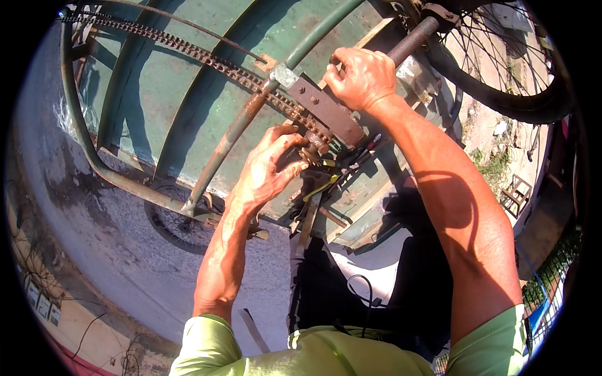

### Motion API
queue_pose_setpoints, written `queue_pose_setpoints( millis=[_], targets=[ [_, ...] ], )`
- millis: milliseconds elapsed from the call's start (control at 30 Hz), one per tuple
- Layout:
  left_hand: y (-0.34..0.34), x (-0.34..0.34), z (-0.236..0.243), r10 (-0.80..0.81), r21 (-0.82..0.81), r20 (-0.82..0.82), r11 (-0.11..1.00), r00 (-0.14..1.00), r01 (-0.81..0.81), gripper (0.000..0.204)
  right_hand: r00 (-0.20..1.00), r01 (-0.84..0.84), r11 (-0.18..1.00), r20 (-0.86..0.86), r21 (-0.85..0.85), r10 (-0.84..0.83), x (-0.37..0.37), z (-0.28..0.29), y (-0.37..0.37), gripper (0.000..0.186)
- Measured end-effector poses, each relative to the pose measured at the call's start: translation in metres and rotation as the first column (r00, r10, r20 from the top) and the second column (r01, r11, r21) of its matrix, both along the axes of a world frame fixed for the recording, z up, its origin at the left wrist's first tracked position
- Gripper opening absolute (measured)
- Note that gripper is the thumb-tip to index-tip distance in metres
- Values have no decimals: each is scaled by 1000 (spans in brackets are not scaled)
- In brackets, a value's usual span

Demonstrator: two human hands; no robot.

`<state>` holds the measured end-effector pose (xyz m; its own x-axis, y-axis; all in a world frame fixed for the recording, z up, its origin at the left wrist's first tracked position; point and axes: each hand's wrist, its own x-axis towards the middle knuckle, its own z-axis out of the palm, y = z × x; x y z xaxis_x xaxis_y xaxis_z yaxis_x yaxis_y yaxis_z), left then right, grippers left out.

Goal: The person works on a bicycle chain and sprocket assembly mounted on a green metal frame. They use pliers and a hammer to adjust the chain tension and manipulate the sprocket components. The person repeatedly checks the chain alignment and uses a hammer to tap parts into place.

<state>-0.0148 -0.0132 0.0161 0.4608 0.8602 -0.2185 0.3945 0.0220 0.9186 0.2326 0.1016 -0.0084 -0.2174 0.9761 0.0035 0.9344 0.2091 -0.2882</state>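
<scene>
My left hand has its thumb and fingers curled around a small rusty sprocket at the near end of a drive chain. The chain stretches away to the far left. My right hand is closed over a rusty shaft, just beyond a thick brown metal bracket; its fingertips are partly hidden. That bracket has bolts in it and sits against a green tubular frame, beside a pale metal clamp.
A green metal panel with curved ribs lies behind the chain. Several hand tools, one with a yellow handle, lie below the bracket. A spoked wheel with a black tyre stands at upper right. Another wheel shows below the frame on the left.
</scene>
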Motion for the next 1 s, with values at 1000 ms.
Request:
queue_pose_setpoints(
  millis=[1000],
  targets=[
    [38, -7, 14, -360, 376, -228, 825, 905, 422, 28, 999, 35, 996, 1, -80, -35, -3, 7, 0, 28]
  ],
)
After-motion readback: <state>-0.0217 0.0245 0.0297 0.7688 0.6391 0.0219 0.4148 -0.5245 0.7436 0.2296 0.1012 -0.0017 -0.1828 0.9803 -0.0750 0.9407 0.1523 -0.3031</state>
